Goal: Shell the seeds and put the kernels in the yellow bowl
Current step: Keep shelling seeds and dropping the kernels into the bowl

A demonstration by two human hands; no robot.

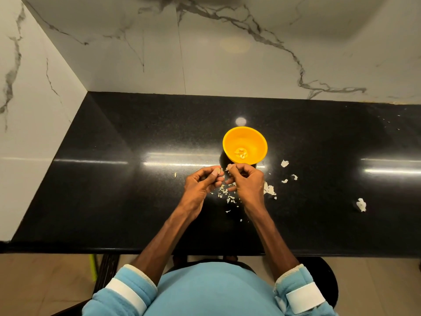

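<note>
A yellow bowl (pixel 245 135) stands on the black counter (pixel 127 137) with several pale kernels (pixel 241 153) at its bottom. Just in front of the bowl my two hands meet, fingers curled. My right hand (pixel 247 182) pinches a pale seed (pixel 229 166) at its fingertips. My left hand (pixel 201 183) has its thumb and fingers curled toward the same spot; whether it touches the seed I cannot tell. Several white shell bits (pixel 224 193) lie on the counter under and between my hands.
More shell pieces lie to the right (pixel 284 163), beside my right wrist (pixel 269 190), and one larger piece far right (pixel 361 204). A single seed (pixel 175 174) lies left of my left hand. Marble walls close the back and left. The counter's front edge is near my body.
</note>
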